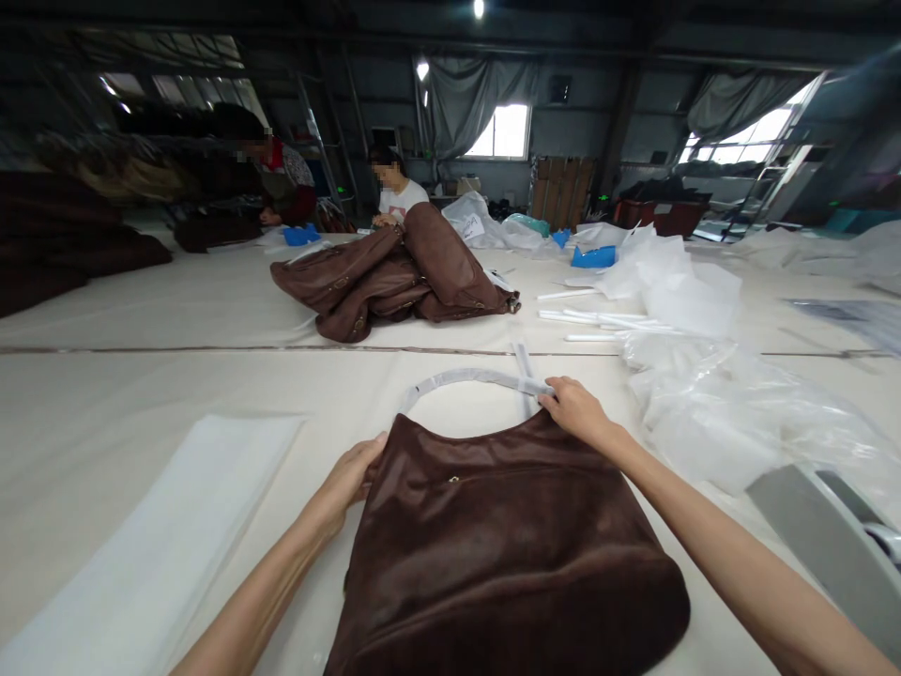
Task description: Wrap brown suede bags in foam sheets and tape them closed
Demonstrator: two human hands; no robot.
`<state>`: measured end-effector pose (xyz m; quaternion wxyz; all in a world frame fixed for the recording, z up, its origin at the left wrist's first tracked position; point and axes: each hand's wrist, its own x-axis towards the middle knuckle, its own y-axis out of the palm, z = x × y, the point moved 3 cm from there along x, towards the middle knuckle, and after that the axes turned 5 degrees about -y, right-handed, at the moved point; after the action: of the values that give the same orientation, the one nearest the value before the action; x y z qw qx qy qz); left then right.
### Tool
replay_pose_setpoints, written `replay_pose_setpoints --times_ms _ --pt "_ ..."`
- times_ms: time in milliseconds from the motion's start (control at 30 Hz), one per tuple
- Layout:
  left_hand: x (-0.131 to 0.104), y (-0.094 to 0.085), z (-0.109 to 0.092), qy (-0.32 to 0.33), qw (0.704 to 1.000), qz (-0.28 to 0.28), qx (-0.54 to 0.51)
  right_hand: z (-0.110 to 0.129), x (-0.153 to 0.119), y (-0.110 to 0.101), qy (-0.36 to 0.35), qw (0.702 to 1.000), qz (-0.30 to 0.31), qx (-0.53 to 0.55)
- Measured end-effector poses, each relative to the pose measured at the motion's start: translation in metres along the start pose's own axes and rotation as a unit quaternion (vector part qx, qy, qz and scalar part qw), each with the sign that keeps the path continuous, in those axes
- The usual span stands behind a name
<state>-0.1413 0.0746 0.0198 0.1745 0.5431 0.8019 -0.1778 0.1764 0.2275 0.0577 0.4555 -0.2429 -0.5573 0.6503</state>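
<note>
A dark brown leather bag (507, 554) lies on the pale table in front of me, its curved opening facing away. Its handle (471, 376) arches beyond the opening, wrapped in whitish, translucent material. My left hand (356, 469) is closed on the bag's upper left edge, the fingertips partly hidden behind the leather. With fingers pressed together, my right hand (573, 406) grips the right end of the wrapped handle, at the bag's upper right corner. A thin translucent strip (522, 361) sticks out past the handle near that hand.
Brown bags (415, 272) are heaped farther back. White sheets (169, 526) lie at left. White rolls (598, 319), clear plastic bags (746, 404) and a grey object (831, 545) are at right. Two people work across the table.
</note>
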Motion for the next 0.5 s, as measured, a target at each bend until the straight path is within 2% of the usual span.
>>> replay_pose_setpoints --times_ms 100,200,333,433,500 --pt "0.006 0.011 0.000 0.014 0.994 0.058 -0.091 0.017 0.036 0.005 -0.019 1.000 -0.020 0.002" --pt "0.011 0.011 0.003 0.017 0.989 0.054 -0.140 0.035 0.056 0.010 -0.048 0.998 -0.043 0.017" --pt "0.014 0.004 0.014 -0.006 0.985 0.026 -0.172 0.048 0.065 0.013 -0.072 0.994 -0.067 0.036" --pt "0.017 0.010 0.019 -0.059 0.978 0.072 -0.184 0.045 0.069 0.011 -0.083 0.993 -0.074 0.044" --pt "0.023 0.020 0.016 -0.050 0.981 0.080 -0.167 0.039 0.068 0.002 -0.089 0.992 -0.077 0.044"
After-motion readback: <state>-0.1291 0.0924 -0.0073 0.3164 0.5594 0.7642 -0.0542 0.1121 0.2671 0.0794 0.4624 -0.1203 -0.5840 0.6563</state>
